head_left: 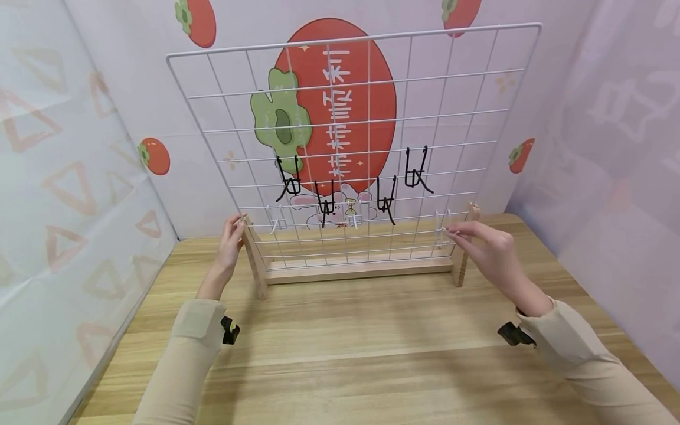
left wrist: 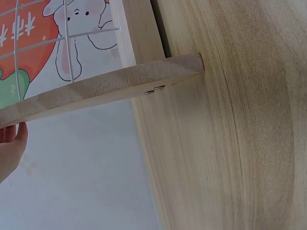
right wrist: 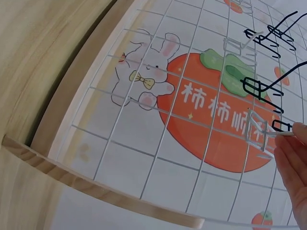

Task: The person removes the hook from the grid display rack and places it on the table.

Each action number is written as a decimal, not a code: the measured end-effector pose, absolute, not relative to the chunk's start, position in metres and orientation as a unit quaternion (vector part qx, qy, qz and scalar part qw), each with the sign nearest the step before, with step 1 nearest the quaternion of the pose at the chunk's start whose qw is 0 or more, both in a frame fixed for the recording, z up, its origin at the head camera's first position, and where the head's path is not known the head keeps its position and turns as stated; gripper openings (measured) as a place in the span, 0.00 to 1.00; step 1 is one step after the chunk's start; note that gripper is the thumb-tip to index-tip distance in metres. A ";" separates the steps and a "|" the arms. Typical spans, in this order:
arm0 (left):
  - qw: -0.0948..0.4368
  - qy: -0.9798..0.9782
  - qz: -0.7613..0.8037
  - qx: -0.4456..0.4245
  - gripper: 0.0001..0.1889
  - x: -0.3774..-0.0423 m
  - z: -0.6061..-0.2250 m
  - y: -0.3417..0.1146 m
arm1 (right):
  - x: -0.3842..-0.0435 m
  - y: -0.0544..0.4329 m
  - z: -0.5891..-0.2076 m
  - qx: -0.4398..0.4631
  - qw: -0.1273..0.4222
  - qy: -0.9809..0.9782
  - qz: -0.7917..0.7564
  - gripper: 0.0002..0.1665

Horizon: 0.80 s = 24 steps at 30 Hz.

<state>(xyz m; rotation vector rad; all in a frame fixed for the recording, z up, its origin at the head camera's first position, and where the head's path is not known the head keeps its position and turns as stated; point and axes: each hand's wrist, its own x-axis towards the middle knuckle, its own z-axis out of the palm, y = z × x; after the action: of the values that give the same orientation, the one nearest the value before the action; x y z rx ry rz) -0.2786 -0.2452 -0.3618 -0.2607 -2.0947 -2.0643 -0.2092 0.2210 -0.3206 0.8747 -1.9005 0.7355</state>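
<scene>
White hook (right wrist: 265, 136) lies at the fingertips of the right hand (head_left: 486, 241), mostly leftward; they pinch its prong, while its long axis stands upright against the wire grid (head_left: 350, 41). This hand, nearer of 2, extends forward-left. The left hand (head_left: 229, 245), well leftward, grips the wooden post (head_left: 254, 260).

Matt wooden stand (head_left: 361, 272), smooth metal grid (head_left: 369, 120), metal white hook (right wrist: 265, 136)

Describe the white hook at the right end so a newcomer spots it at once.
Find the grid standing in the base. Low at the grid's right end, beside the base's upright, is the white hook; unlike the other hooks, it is pinched in the right grip.
</scene>
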 end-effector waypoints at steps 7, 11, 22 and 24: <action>0.095 -0.709 -0.693 -0.091 0.10 -0.278 -0.362 -0.245 | -0.200 0.219 -0.330 0.358 0.429 -0.778 0.287 0.20; 0.094 -0.710 -0.691 -0.091 0.11 -0.278 -0.361 -0.245 | -0.199 0.219 -0.337 0.367 0.419 -0.777 0.293 0.17; 0.093 -0.714 -0.688 -0.088 0.12 -0.279 -0.362 -0.245 | -0.196 0.223 -0.357 0.355 0.360 -0.812 0.292 0.14; 0.092 -0.714 -0.689 -0.088 0.13 -0.279 -0.361 -0.245 | -0.196 0.223 -0.361 0.347 0.344 -0.822 0.291 0.07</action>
<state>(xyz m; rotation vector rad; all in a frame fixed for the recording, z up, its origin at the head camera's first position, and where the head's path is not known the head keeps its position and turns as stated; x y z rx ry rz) -0.2789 -0.2448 -0.3614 -0.2614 -2.1198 -2.0447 -0.1962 0.2230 -0.3614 0.9023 -2.1368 0.7569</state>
